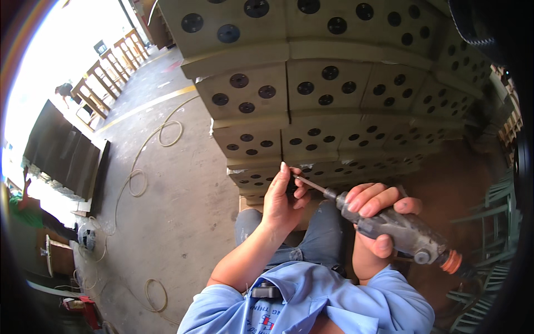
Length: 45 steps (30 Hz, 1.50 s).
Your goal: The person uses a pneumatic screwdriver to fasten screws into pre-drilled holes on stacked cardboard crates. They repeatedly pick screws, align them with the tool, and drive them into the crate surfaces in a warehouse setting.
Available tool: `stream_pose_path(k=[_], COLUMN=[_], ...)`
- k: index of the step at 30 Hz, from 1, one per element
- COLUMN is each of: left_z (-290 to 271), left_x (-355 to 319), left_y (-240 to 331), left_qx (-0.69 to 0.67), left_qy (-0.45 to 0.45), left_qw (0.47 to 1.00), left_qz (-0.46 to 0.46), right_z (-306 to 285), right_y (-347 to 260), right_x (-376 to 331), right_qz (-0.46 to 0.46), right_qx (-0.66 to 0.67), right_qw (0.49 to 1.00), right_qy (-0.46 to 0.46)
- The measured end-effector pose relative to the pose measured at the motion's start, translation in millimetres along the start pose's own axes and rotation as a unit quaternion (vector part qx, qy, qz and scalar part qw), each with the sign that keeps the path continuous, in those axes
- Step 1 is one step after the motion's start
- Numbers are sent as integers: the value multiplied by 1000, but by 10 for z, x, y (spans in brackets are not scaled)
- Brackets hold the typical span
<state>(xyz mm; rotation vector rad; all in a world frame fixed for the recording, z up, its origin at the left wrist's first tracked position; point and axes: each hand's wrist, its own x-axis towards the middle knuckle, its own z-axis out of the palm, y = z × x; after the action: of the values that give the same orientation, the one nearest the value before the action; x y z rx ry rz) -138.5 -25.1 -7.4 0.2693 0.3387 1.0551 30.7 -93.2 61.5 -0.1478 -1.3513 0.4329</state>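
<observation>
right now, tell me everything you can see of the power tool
The power tool has a scuffed, dark grey, metal-looking body, a round knob on its side, an orange ring near the rear, and a dark chuck holding a slim metal bit. It slants at the person's right, the bit pointing up and left in the picture. The right hand grips the body; the bit's tip ends near the left hand's fingers. Whether it spins is unclear.

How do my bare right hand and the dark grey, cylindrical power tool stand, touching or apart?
Touching. The head view shows the bare right hand wrapped directly around the dark grey, cylindrical power tool, skin against its body.
</observation>
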Motion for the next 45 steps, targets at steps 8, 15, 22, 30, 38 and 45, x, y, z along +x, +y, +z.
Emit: stream_pose_path(k=[8, 15, 22, 30, 38, 45], left_z=[169, 288, 772, 1285, 1487, 1549], left_x=[216, 400, 494, 396, 376, 457], left_y=[51, 273, 700, 1222, 1725, 1902], left_qx=[-20, -82, -86, -14, 18, 17], left_qy=[13, -28, -114, -202, -203, -230], left_qw=[1000, 995, 986, 971, 960, 954], left_qz=[14, 42, 89, 129, 194, 192], right_z=[-21, 90, 431, 987, 1498, 1733], right_y=[260, 546, 442, 347, 419, 500], right_x=[155, 598, 1237, 1551, 1820, 1924], right_qz=[-24, -47, -147, -261, -269, -283], right_qx=[-9, 10, -54, -124, -185, -224], right_qw=[999, 997, 968, 901, 883, 873], right_qy=[-31, -67, -195, -323, -335, -327])
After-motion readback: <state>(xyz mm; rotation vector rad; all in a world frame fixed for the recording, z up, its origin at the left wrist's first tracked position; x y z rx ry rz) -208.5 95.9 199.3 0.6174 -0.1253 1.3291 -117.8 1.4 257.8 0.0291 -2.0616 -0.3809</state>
